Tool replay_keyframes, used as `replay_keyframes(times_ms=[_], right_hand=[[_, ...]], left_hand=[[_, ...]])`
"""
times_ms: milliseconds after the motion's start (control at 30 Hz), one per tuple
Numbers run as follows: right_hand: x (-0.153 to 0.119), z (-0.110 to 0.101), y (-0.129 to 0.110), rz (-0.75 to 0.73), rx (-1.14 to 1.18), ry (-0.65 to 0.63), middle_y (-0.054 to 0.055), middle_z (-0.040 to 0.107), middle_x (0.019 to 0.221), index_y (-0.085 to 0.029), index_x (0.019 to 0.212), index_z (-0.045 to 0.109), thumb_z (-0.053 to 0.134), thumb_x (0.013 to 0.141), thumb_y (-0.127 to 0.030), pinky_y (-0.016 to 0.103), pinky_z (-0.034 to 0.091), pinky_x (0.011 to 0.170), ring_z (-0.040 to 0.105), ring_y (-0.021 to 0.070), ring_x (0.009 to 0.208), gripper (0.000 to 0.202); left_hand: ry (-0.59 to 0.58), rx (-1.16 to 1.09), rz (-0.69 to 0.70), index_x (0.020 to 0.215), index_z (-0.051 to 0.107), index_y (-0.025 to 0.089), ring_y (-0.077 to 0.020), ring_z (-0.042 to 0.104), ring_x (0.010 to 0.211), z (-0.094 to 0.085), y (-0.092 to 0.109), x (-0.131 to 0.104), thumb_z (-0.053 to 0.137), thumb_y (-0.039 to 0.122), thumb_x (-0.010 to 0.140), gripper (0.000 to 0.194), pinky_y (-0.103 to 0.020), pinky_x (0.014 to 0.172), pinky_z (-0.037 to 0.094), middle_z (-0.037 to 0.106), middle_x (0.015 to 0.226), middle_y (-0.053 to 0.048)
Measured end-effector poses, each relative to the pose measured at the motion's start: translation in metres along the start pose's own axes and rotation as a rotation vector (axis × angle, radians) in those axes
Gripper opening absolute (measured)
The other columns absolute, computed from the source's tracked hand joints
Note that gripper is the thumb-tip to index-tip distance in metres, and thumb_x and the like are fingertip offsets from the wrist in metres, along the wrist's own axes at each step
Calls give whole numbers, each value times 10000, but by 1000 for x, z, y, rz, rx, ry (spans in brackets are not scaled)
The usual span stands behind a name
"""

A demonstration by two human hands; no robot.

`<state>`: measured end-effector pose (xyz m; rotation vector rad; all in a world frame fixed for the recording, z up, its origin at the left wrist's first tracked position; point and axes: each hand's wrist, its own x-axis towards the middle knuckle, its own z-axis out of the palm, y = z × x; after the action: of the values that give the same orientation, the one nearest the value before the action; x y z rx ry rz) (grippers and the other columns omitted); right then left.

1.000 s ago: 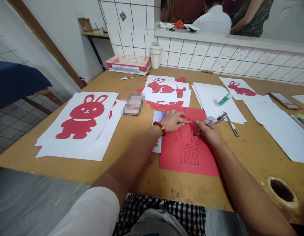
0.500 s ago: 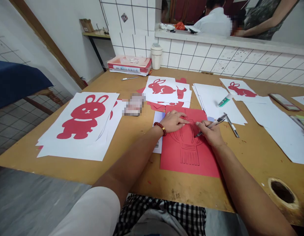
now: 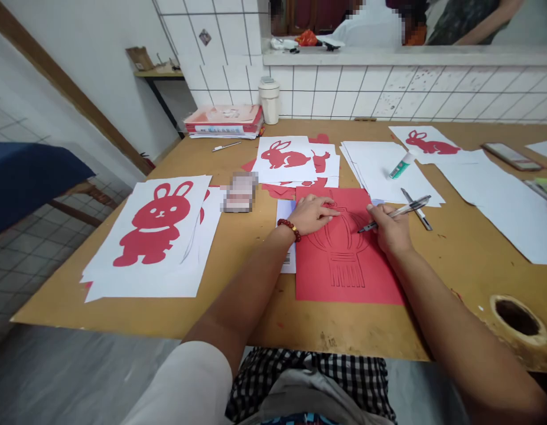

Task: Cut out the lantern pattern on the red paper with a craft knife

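On the surface [image 3: 251, 295], the red sheet [image 3: 349, 243] lies flat beneath the left hand [image 3: 312, 213]; it looks light, thin and easily creased, best lifted by the plain near margin, clear of the lantern outline [image 3: 348, 275]. Beyond the sheet, leftward, the folder stack [image 3: 224, 122] carries a label strip whose characters are too blurred to read. The left hand, loosely spread, grasps nothing; the right hand [image 3: 392, 231] is curled around a pen-like tool [image 3: 409, 207], probably stiff and light. Beyond the sheet, rightward, the glue stick's [image 3: 400, 167] green label is illegible.
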<state>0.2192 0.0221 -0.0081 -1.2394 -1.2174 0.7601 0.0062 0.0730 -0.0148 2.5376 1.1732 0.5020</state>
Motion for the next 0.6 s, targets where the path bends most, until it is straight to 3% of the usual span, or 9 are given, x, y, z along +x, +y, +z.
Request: replay_keyframes(times_ms=[133,300,600], right_hand=[[-4,-2,1,-17,-60,-34,-31,395,415,-220,433,409,744,773,-435,275,257,431,319,91,418,523],[-6,-2,0,-10,-117,-151,-45,359,435,-217,458,392,745,785,-459,267,253,441,297,88,444,539],[-7,-1,1,-14,-136,-162,-45,356,464,-217,474,381,721,809,-451,269,263,463,305,92,465,531]], left_hand=[[-21,11,5,1238,718,381,-243,475,1224,0,0,2,566,271,988,313,-451,1080,373,571,1449,38],[-12,9,6,1232,713,408,-243,474,1221,2,-2,4,578,282,986,308,-452,1084,378,574,1444,64],[4,6,17,1219,716,431,-248,487,1214,3,-3,4,588,262,973,325,-462,1076,385,587,1426,70]])
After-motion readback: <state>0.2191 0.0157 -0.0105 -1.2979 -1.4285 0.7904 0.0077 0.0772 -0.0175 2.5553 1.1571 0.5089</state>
